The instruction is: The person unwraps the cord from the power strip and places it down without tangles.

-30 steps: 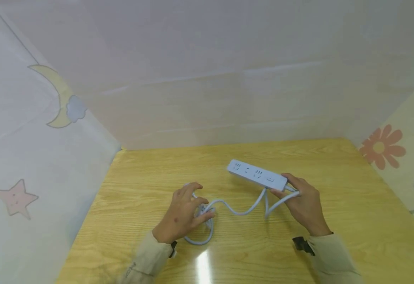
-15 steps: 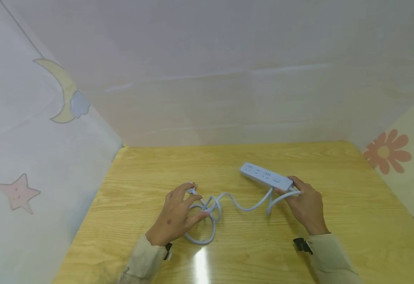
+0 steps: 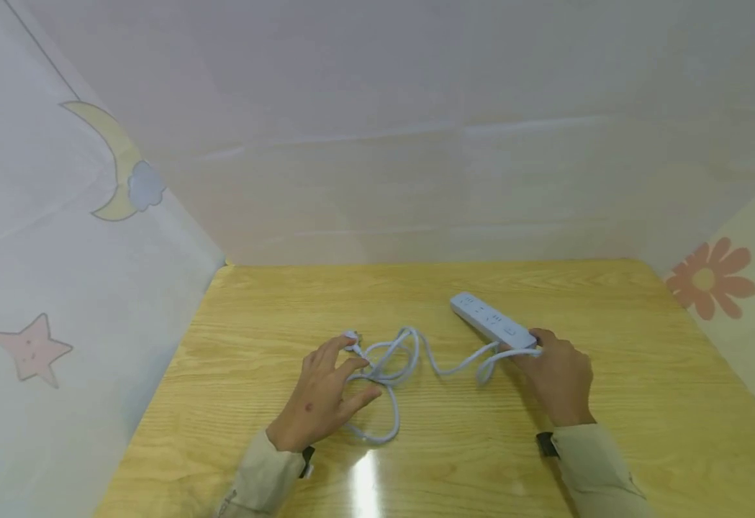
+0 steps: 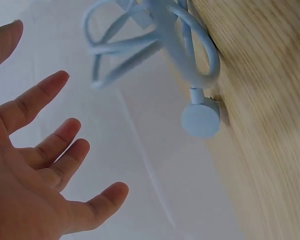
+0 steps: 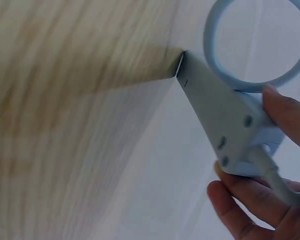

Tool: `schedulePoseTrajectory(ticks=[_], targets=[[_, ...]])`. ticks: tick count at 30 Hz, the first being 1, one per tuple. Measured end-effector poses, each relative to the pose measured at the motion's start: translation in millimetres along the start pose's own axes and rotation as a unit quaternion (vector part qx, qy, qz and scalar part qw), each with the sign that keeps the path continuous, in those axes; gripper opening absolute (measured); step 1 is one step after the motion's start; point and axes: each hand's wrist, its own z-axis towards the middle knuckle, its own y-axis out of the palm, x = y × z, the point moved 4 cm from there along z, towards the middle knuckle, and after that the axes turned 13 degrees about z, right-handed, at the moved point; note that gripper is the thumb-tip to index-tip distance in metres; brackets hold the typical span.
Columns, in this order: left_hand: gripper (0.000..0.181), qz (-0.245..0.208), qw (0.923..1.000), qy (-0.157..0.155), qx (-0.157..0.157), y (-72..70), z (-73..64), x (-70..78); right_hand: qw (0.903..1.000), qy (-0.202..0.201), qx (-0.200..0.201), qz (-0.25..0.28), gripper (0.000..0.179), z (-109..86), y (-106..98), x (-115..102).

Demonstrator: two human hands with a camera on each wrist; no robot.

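Observation:
A white power strip (image 3: 492, 319) is in my right hand (image 3: 561, 378), which grips it at the end where the cord comes out. In the right wrist view, the thumb and fingers hold opposite sides of the strip (image 5: 212, 105), and its far end meets the table. The white cord (image 3: 377, 439) lies in loose loops on the table between both hands. My left hand (image 3: 317, 403) hovers over the coil's left side, fingers spread. In the left wrist view those fingers (image 4: 52, 85) are apart from the cord. The round plug (image 4: 201, 120) rests on the wood just beyond them.
The wooden table (image 3: 273, 302) is bounded by a pale wall (image 3: 377, 180) at the back. Decorated side panels stand left and right, with a moon (image 3: 108, 151), a star (image 3: 34, 351) and a red flower (image 3: 710, 279).
The power strip has moved right and lowered, its far end turned further away. My left hand has let go of the cord, whose loops have spread out to the right.

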Motion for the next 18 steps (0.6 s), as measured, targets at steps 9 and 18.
schedulePoseTrajectory(ticks=[9, 18], targets=[[0.048, 0.009, 0.9995, -0.026, -0.014, -5.7, -6.4, -1.8, 0.9964, -0.006, -0.068, -0.050, 0.055, -5.4, 9, 2], [0.048, 0.021, 0.9971, -0.068, -0.026, -21.2, -13.2, -5.2, 0.9869, 0.012, -0.148, -0.065, 0.046, -5.2, 8, -2]])
